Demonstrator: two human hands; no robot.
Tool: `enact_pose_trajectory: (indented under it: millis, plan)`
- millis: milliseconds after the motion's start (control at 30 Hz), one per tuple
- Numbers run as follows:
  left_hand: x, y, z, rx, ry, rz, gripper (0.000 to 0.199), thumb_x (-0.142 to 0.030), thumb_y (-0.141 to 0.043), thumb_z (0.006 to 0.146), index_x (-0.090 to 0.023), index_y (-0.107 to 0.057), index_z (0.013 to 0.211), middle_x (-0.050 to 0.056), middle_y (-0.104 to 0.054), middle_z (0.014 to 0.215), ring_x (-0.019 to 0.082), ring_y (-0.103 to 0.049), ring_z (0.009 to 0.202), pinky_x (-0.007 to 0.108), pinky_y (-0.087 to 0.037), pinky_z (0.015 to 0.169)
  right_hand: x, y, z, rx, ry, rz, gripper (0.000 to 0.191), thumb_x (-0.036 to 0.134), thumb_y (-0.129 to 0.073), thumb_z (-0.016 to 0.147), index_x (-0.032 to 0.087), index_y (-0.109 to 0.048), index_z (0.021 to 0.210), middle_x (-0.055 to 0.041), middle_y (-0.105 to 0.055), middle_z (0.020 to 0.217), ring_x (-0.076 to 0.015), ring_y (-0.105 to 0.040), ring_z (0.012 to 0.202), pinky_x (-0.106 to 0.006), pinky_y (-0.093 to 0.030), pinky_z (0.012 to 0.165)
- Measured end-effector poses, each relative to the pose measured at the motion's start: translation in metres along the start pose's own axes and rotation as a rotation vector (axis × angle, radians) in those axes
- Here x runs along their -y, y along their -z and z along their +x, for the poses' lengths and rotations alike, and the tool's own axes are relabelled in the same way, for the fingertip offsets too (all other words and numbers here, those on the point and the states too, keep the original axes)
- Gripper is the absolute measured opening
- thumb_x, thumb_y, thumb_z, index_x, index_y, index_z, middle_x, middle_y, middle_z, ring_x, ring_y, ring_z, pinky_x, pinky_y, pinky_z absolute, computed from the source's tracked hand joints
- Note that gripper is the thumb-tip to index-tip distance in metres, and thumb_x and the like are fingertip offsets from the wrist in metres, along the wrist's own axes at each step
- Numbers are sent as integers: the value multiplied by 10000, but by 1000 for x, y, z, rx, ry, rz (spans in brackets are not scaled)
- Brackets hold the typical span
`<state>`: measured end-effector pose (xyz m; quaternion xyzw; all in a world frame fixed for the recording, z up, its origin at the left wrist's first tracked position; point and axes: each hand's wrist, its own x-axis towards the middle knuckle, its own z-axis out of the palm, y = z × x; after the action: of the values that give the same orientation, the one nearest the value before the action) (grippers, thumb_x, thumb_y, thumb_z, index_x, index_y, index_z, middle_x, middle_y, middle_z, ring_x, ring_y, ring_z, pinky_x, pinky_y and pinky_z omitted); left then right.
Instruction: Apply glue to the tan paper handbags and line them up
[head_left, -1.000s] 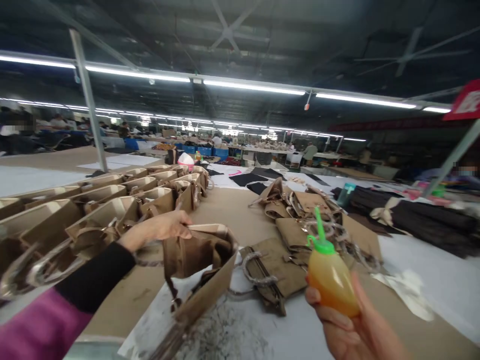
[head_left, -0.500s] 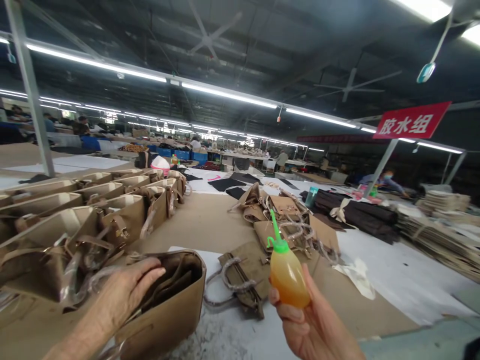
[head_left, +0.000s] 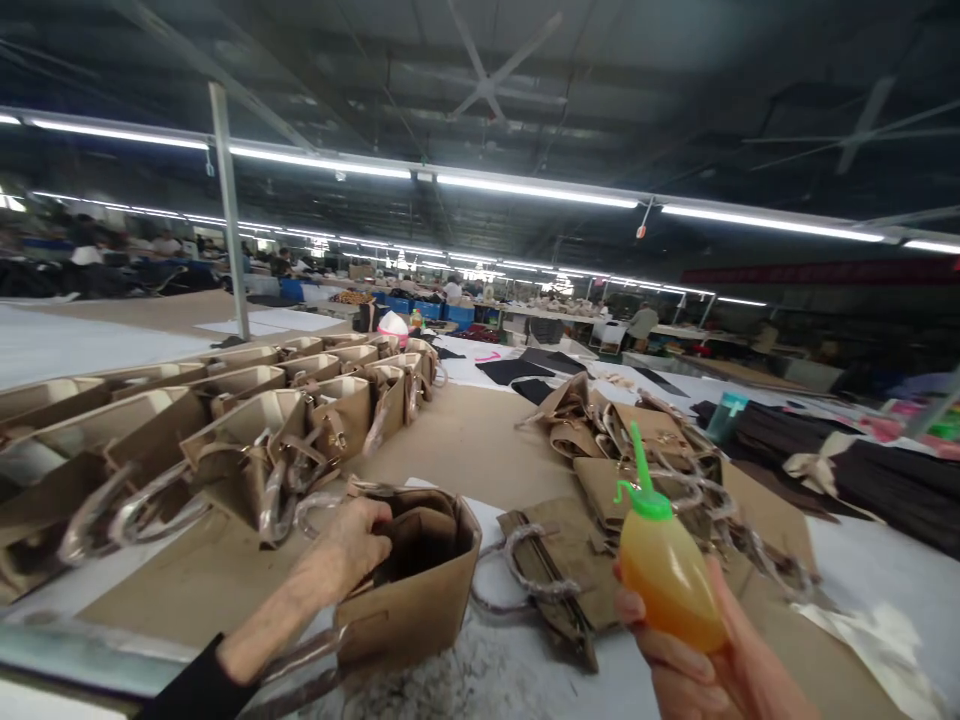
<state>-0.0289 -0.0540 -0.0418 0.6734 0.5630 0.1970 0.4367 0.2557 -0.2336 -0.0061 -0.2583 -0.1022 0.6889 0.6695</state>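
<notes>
My left hand (head_left: pixel 349 548) grips the near-left rim of a brown handbag (head_left: pixel 409 622), its fingers curled over the edge and partly hidden inside. The bag stands upright and open at the top, with a dark inside. In my right hand (head_left: pixel 686 650) is a squeeze bottle (head_left: pixel 667 572) of amber liquid, with a green cap and a thin green spout that points up. It is held to the right of the bag, apart from it. Between them a flattened brown bag (head_left: pixel 566 560) with plastic-wrapped handles lies on the table.
Rows of open brown bags (head_left: pixel 255 425) stand on the left. More bag pieces (head_left: pixel 652 440) are heaped to the right. Behind them are a teal cup (head_left: pixel 726 417) and dark bundled fabric (head_left: pixel 870 480). A metal post (head_left: pixel 229 215) rises at the far left.
The view has turned left, so the scene sits further right. The gripped bag shows more upright and its mouth wider. Both hands keep their holds.
</notes>
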Motion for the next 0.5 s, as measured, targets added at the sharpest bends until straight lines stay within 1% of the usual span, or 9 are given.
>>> enact_pose_trajectory:
  millis: [100,167,233,267,300,333,400,433,500]
  plan:
    - [28,-4,-8,-79,122,-291,126,-129,-418,637,-223,-338,660,-89,-370,399,102,-417,350,187,-270,367,5,-7,4,0,-4,-6,401,336,-836,709,129,-637,989,-109,-631,781,-32,-426,444,-123,-392,398]
    - [47,-4,-17,-169,98,-438,116,-164,-415,660,-226,-345,728,-85,-456,489,91,-437,372,185,-315,381,5,-15,7,-5,3,-20,415,322,-846,696,125,-629,989,-100,-623,775,-28,-431,438,-114,-387,388]
    - [62,0,-26,-254,46,-477,233,-207,-420,670,-232,-409,902,-55,-569,657,108,-519,457,207,-402,423,4,-21,10,-17,17,-28,430,311,-859,676,137,-624,991,-83,-614,767,-29,-432,434,-116,-391,382]
    - [67,3,-29,-309,9,-438,357,-214,-421,667,-231,-418,1024,-24,-614,769,133,-586,557,232,-469,489,3,-23,12,-25,17,-25,437,298,-865,667,143,-622,996,-78,-610,768,-31,-432,435,-120,-395,384]
    - [71,6,-31,-367,-29,-354,490,-200,-421,654,-223,-404,1144,18,-641,901,169,-640,713,271,-530,606,1,-24,14,-31,14,-15,448,288,-870,660,147,-619,1004,-78,-607,774,-32,-432,439,-124,-399,389]
    - [73,10,-32,-418,-85,-236,611,-169,-421,636,-211,-380,1244,63,-633,1059,206,-642,917,318,-545,773,0,-25,17,-32,6,1,463,285,-876,652,145,-617,1009,-81,-602,776,-32,-429,439,-126,-397,389]
    - [73,17,-32,-447,-262,48,776,-89,-413,606,-218,-345,1369,90,-475,1379,239,-450,1274,390,-394,1061,-2,-24,21,-26,-29,29,481,290,-879,650,128,-613,1016,-94,-591,785,-35,-430,447,-128,-392,391]
    - [71,20,-31,-404,-368,191,819,-56,-410,609,-244,-336,1403,65,-358,1484,239,-346,1355,408,-317,1118,-3,-24,24,-23,-40,36,476,294,-872,662,122,-610,1020,-101,-587,793,-37,-435,456,-128,-393,396]
    - [64,25,-29,-231,-593,435,844,-15,-415,652,-307,-314,1438,16,-208,1559,243,-245,1407,439,-260,1144,-4,-23,27,-14,-55,40,464,290,-868,670,116,-609,1014,-105,-584,803,-39,-437,461,-133,-399,402]
